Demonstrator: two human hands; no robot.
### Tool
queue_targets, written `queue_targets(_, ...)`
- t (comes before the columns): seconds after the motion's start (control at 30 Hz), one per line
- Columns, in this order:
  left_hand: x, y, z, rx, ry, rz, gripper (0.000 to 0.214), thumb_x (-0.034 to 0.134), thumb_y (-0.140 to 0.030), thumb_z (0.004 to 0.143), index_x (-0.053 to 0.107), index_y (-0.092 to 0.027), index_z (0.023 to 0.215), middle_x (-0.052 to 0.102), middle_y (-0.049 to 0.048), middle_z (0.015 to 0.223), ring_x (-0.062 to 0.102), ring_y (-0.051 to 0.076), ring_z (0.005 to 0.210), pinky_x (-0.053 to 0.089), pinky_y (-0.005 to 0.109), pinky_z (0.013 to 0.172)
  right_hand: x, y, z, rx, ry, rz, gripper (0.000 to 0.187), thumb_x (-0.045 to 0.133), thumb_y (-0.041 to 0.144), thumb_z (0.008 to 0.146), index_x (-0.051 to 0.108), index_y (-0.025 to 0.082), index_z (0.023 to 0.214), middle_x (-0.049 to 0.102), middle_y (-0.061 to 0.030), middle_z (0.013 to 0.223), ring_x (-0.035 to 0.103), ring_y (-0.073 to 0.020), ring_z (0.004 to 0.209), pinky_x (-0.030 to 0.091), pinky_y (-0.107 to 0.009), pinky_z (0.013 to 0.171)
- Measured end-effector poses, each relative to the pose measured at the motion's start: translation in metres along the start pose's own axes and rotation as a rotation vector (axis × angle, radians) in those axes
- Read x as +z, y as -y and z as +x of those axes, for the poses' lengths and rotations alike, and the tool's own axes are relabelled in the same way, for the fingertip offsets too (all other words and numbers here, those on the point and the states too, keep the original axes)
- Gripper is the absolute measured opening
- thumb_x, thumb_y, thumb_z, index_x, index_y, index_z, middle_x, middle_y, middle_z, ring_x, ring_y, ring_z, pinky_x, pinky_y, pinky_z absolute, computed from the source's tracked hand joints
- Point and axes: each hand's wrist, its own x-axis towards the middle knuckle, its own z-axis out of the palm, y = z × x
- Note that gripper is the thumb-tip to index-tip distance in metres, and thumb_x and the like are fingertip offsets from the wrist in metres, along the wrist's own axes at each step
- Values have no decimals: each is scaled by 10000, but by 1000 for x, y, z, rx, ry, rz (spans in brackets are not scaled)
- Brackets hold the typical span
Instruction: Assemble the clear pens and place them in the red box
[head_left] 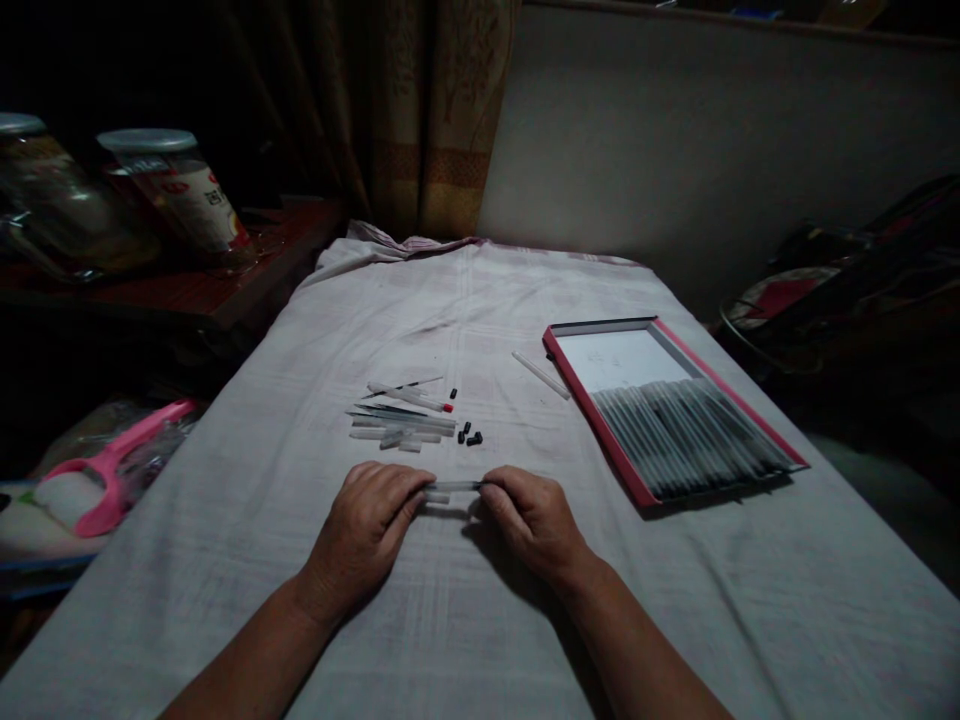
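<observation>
My left hand (367, 525) and my right hand (532, 520) rest on the cloth-covered table (247, 560) and pinch the two ends of one clear pen barrel (454, 487) held level between them. Both hands have their fingers closed on it. Just beyond lies a small heap of pen parts (401, 415): clear barrels, thin refills, one piece with a red tip. A few small black caps (470, 435) lie to its right. A single clear tube (540, 374) lies further back.
A red-edged flat box (660, 410) at the right holds a row of several assembled pens. Two lidded jars (176, 190) stand on a dark shelf at the left. A pink-handled object (112, 465) lies low on the left. A curtain and wall close the back.
</observation>
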Motion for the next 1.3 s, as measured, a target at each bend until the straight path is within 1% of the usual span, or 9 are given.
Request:
queue_targets(0.13,0,0,0,2,4,5,158,527,-221,957,626,-202,1079,730,52,925,665,192,843,480,348,792,0,-1,0,4,-14,12,145,558,239,878,630,201,998,705,-29,788,648,-144,657,494,-235,626)
queue_targets(0.27,0,1,0,3,1,9,157,521,-217,961,619,-202,1083,727,53,928,664,193,849,480,351,798,-1,0,1,-37,-19,-27,140,504,236,914,637,205,886,698,-29,739,645,-147,642,496,-241,628)
queue_targets(0.4,1,2,-1,-1,3,13,156,521,-222,963,617,-199,1084,727,54,934,661,192,856,478,352,798,-1,-2,0,-42,-34,-13,172,550,231,892,624,196,1043,724,-44,830,656,-145,662,510,-238,636)
queue_targets(0.53,1,2,-1,-2,10,12,155,525,-224,961,623,-199,1078,727,53,932,663,191,845,480,351,794,0,-5,0,-82,-24,-57,162,496,249,931,652,202,924,719,-51,796,668,-155,699,514,-243,663)
queue_targets(0.7,0,1,1,7,11,16,152,522,-208,958,617,-196,1076,724,46,929,662,185,846,479,345,793,2,-5,0,-85,-33,-38,166,552,259,911,634,193,1039,721,-52,834,652,-147,679,507,-240,655)
queue_targets(0.8,-1,0,1,0,13,7,145,528,-213,955,621,-198,1065,725,43,916,662,183,836,477,342,788,2,-4,0,-126,-46,-67,143,510,237,929,646,195,928,704,-47,775,650,-152,668,494,-242,644)
queue_targets(0.97,0,0,1,1,14,8,146,519,-214,962,615,-199,1070,725,42,920,661,182,840,472,342,792,1,-4,0,-121,-31,-75,152,542,235,910,638,182,1015,715,-57,817,656,-156,683,487,-238,647)
queue_targets(1.07,0,1,1,-4,18,6,147,521,-217,959,622,-201,1066,725,44,920,660,183,836,473,345,797,2,-4,-1,-149,-19,-112,161,490,229,937,645,189,916,697,-48,764,637,-148,654,466,-232,631)
queue_targets(1.3,-1,1,0,-7,21,-23,144,547,-214,948,632,-204,1065,732,41,929,664,183,861,474,339,807,2,0,1,-130,-8,-122,199,461,246,943,630,182,859,645,-28,700,579,-137,609,426,-229,614)
